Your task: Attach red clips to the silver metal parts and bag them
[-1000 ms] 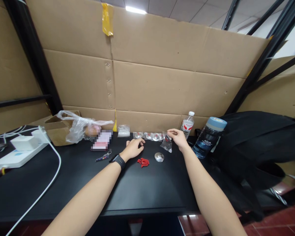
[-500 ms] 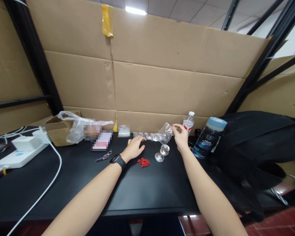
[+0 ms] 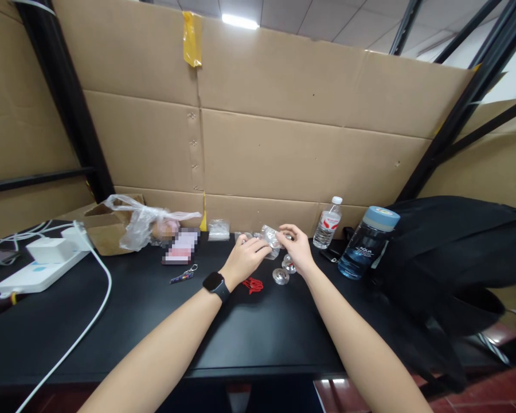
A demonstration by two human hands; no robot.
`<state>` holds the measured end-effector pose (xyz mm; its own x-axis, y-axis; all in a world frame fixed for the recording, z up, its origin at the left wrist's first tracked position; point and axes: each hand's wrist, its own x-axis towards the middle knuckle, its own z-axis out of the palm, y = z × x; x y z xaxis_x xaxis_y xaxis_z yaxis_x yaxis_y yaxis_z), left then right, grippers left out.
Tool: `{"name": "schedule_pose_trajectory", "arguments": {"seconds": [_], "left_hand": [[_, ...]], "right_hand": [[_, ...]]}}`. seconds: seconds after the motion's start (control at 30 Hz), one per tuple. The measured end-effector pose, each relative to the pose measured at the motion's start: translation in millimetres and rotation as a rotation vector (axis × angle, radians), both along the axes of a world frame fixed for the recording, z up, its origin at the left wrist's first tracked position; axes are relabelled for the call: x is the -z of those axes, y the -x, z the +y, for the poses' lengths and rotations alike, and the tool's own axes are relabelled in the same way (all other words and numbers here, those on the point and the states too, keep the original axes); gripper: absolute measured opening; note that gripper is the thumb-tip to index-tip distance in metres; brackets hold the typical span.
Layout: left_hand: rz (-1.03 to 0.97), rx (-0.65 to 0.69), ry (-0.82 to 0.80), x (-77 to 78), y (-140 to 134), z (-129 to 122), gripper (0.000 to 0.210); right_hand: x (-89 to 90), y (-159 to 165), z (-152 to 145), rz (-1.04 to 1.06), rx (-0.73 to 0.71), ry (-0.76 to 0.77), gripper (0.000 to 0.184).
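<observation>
My right hand (image 3: 296, 248) pinches a small clear plastic bag (image 3: 270, 235) just above the desk. Fingertips of my left hand (image 3: 249, 256), which wears a dark watch, meet the bag's lower left side, closed on it; its thumb is mostly hidden. Two clear round spool-like discs (image 3: 281, 276) lie below my right hand, one partly covered by it. Beneath my left wrist is a tangled bundle of red cord (image 3: 253, 285). More clear bagged pieces lie behind my left hand, largely hidden.
A flat clear packet (image 3: 219, 230), a keychain (image 3: 183, 276) and a white bag (image 3: 140, 223) are to the left, with a power strip (image 3: 38, 272) beyond. A water bottle (image 3: 327, 223), a blue-lidded bottle (image 3: 365, 244) and a black backpack (image 3: 451, 258) stand right. Cardboard (image 3: 258, 149) walls the back.
My right hand has carried the plastic bag left and down towards my left hand. My left hand has shifted right, its fingers now at the bag.
</observation>
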<state>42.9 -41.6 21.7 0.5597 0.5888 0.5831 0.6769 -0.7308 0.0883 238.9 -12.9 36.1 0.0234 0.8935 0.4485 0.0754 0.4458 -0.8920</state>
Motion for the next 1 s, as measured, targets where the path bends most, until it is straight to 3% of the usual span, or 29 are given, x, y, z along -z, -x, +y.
{"name": "schedule_pose_trajectory", "arguments": {"seconds": [0.13, 0.33, 0.43, 0.57, 0.7, 0.8, 1.0], "left_hand": [[-0.010, 0.001, -0.042, 4.4, 5.6, 7.2, 0.036], [0.009, -0.009, -0.020, 6.6, 13.6, 17.4, 0.034], [-0.050, -0.189, -0.037, 8.4, 22.2, 24.3, 0.034], [-0.119, -0.543, -0.061, 14.0, 44.5, 35.5, 0.040], [-0.055, -0.712, 0.022, 24.4, 66.0, 45.5, 0.042], [-0.012, -0.726, 0.101, 33.1, 72.9, 51.8, 0.042], [0.077, -0.672, 0.323, 38.7, 73.9, 58.5, 0.042]], "right_hand": [[-0.1, -1.1, -2.2, -0.077, -0.116, -0.017, 0.053], [7.1, -0.2, 0.4, -0.315, 0.004, -0.133, 0.049], [7.2, -2.4, 1.7, -0.357, 0.021, -0.171, 0.052], [3.5, -15.7, 6.9, -0.517, 0.089, -0.243, 0.038], [3.8, -39.0, 18.3, -0.726, 0.141, -0.267, 0.027], [7.3, -59.2, 26.7, -0.883, 0.076, -0.202, 0.031], [11.2, -89.5, 30.2, -1.140, -0.274, 0.011, 0.070]]}}
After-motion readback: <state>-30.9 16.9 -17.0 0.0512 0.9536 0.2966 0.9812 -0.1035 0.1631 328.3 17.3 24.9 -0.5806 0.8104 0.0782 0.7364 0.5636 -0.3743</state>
